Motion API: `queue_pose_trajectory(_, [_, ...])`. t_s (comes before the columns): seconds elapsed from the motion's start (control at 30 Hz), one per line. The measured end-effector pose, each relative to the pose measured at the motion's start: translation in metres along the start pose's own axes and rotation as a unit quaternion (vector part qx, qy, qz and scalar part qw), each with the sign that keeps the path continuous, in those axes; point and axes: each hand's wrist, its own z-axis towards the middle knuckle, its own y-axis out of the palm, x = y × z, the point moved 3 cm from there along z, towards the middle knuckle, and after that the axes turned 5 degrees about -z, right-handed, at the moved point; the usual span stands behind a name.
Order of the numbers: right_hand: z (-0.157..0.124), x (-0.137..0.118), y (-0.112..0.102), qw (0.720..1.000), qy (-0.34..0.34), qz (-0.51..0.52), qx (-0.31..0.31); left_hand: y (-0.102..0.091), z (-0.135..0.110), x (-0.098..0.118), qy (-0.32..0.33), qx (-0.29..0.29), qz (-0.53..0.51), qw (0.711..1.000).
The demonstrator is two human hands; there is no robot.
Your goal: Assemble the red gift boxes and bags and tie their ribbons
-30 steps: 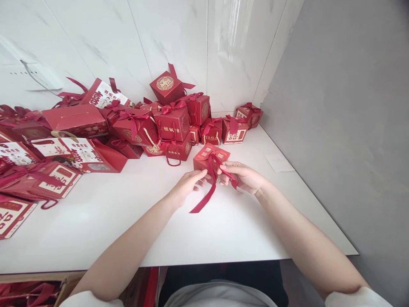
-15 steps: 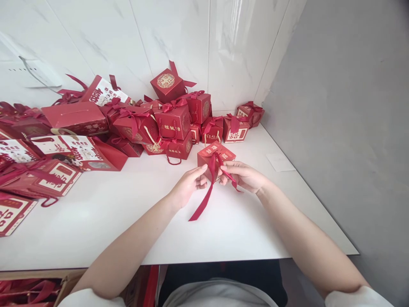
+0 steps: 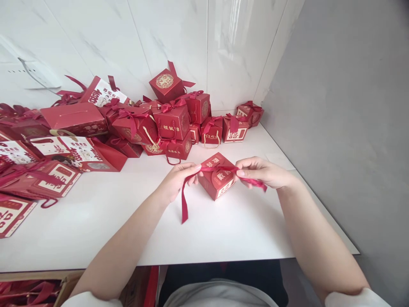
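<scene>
A small red gift box (image 3: 214, 187) with pale lettering sits on the white table in front of me. Across its top runs a dark red ribbon (image 3: 184, 204), pulled out to both sides. At the box's left, my left hand (image 3: 179, 179) pinches one side of the ribbon, and a tail hangs below the fingers. On the right, my right hand (image 3: 260, 171) is closed on the ribbon's other side, its end trailing under the fingers. Whether the ribbon is knotted at the middle cannot be made out.
Several finished-looking red boxes (image 3: 172, 121) with bows are piled along the tiled wall. Larger red boxes (image 3: 75, 117) crowd the left of the table (image 3: 191, 243). A grey wall (image 3: 345, 128) borders the right. A cardboard carton (image 3: 68, 283) holding red items stands below the front edge.
My hands have moved apart, drawing the ribbon out sideways over the box. The box has turned and now sits slightly lower in view.
</scene>
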Motion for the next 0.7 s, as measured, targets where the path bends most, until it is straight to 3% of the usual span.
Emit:
queue_pose_trajectory(0.1, [-0.012, -0.003, -0.016, 0.997, 0.027, -0.064, 0.044, -0.012, 0.001, 0.007, 0.027, 0.008, -0.018, 0.999])
queue_pose_trajectory(0.2, [-0.019, -0.003, -0.028, 0.988, 0.053, -0.135, 0.053, -0.022, 0.001, 0.01, 0.006, -0.011, 0.009, 1.0])
queue_pose_trajectory(0.33, [-0.02, 0.004, -0.035, 0.985, 0.06, -0.162, -0.005, -0.03, 0.0, 0.013, -0.023, -0.084, 0.115, 0.99])
queue_pose_trajectory(0.5, [-0.015, 0.023, -0.039, 0.982, 0.091, -0.142, -0.084, -0.033, -0.002, 0.014, -0.038, -0.134, 0.177, 0.974])
queue_pose_trajectory(0.7, [-0.009, 0.024, -0.033, 0.986, 0.058, -0.115, -0.109, -0.032, -0.006, 0.017, -0.046, -0.163, 0.196, 0.966])
